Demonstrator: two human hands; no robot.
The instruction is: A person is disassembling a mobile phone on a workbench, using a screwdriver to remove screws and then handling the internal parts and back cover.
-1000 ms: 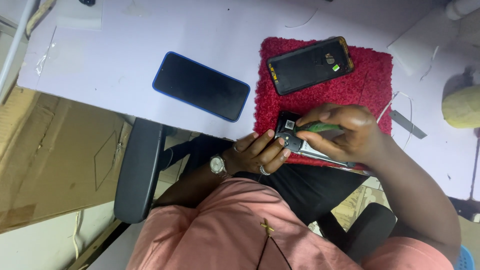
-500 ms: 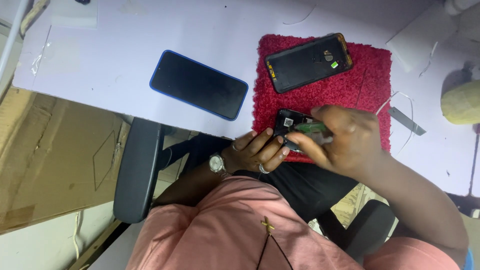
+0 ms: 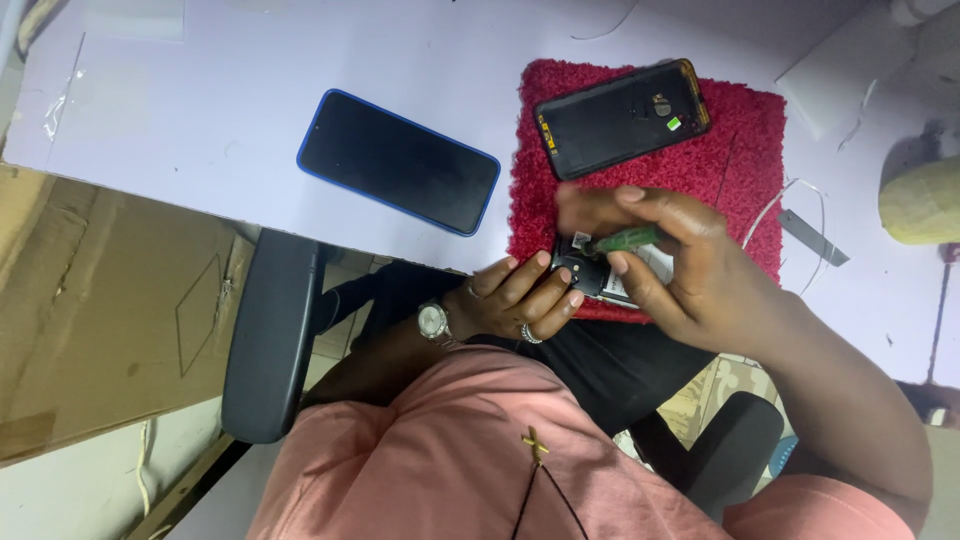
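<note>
Even soft light, faint shadows, slight motion blur

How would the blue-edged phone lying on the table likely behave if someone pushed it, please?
The blue-edged phone lies flat on the smooth table, so it would probably slide, not tip or roll. It looks rigid, and its glossy face is likely slippery and breakable.

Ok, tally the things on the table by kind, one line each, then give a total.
Phones and phone parts: 3 – blue-edged phone, black back cover, opened phone steadied by the left hand
Tools: 1 – green-handled tool in the right hand
Mats: 1 – red mat
Metal strips: 1 – strip
Total: 6
</note>
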